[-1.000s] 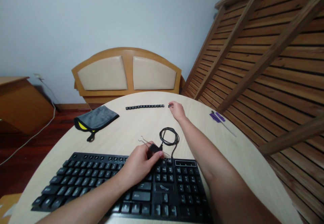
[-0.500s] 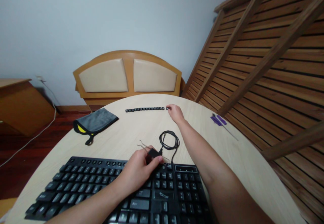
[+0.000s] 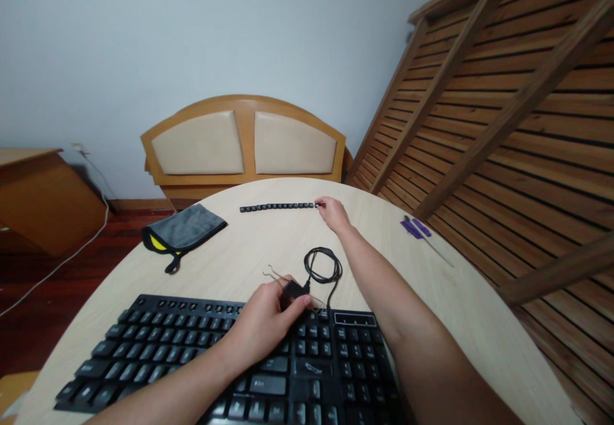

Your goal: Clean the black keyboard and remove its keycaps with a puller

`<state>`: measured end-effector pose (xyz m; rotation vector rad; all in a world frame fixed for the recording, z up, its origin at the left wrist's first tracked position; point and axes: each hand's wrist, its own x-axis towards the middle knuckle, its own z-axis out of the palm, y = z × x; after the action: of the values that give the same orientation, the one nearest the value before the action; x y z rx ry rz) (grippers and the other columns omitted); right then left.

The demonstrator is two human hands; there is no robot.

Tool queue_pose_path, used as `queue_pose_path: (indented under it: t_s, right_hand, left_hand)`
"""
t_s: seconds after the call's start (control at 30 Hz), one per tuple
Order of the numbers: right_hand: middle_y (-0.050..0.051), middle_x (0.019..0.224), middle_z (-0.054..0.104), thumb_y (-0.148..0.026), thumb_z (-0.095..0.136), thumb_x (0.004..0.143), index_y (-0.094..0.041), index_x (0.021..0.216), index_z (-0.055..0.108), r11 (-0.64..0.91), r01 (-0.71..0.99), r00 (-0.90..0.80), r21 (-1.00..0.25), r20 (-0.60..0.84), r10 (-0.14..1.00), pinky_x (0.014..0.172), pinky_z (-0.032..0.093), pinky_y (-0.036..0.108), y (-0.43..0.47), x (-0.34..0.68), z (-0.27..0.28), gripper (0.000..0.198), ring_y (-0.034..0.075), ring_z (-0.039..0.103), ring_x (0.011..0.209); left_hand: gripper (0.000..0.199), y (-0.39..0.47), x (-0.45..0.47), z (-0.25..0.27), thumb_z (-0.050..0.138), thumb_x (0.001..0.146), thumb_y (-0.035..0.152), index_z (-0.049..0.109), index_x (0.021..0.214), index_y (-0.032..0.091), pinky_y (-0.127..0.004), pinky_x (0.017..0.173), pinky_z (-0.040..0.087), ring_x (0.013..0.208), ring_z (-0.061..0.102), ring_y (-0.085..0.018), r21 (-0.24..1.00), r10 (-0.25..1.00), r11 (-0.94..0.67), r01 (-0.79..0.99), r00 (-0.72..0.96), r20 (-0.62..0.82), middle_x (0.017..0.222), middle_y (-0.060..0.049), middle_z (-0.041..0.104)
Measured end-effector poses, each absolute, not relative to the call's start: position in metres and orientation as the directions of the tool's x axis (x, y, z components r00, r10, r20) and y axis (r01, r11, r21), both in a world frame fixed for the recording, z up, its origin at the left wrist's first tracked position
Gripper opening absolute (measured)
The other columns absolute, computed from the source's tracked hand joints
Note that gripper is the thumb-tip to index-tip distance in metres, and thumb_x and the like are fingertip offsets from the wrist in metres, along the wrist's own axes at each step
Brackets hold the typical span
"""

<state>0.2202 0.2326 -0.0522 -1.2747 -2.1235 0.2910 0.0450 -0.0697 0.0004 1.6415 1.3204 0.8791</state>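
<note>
A black keyboard (image 3: 165,317) lies at the near side of the round table, its top row stripped of keycaps. Over its upper edge, my left hand (image 3: 261,319) is closed around a wire keycap puller (image 3: 290,289) with a black handle, wire hooks pointing away. Farther off, a row of small black keycaps (image 3: 275,207) runs across the table. At its right end my right hand (image 3: 334,214) pinches a single keycap (image 3: 318,205), which sits right beside the last one; whether they touch I cannot tell.
The keyboard's coiled black cable (image 3: 322,265) lies behind it. A grey cloth (image 3: 196,226) with yellow lining rests at left. A thin brush (image 3: 439,249) and purple pieces (image 3: 422,227) lie near the right edge. Slatted wood (image 3: 480,156) leans beyond the table.
The keycap in my right hand has closed most of the gap to the row's right end. My left hand keeps its hold on the puller. The view has shifted slightly.
</note>
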Motion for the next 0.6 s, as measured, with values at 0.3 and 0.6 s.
queue_pose_path:
  t_s: [0.3, 0.6]
  right_hand:
    - [0.009, 0.125, 0.064, -0.036, 0.062, 0.099, -0.018, 0.123, 0.063, 0.523, 0.674, -0.332, -0.522, 0.418, 0.846, 0.089, 0.057, 0.044, 0.23, 0.22, -0.051, 0.03, 0.023, 0.065, 0.104]
    - [0.01, 0.13, 0.062, -0.035, 0.063, 0.098, -0.018, 0.129, 0.06, 0.487, 0.687, -0.287, -0.54, 0.414, 0.864, 0.09, 0.056, 0.046, 0.209, 0.225, -0.041, 0.035, 0.024, 0.065, 0.107]
  left_hand:
    - [0.027, -0.07, 0.045, 0.0, 0.058, 0.092, 0.042, 0.065, 0.083, 0.018, -0.032, 0.069, 0.045, 0.072, 0.061, -0.02, 0.913, 0.98, -0.091, 0.397, 0.197, 0.012, 0.074, -0.003, 0.065]
    - [0.025, -0.07, 0.043, -0.001, 0.058, 0.094, 0.039, 0.065, 0.087, 0.017, -0.032, 0.076, 0.049, 0.08, 0.064, -0.02, 0.919, 0.975, -0.14, 0.368, 0.213, 0.063, 0.083, -0.004, 0.07]
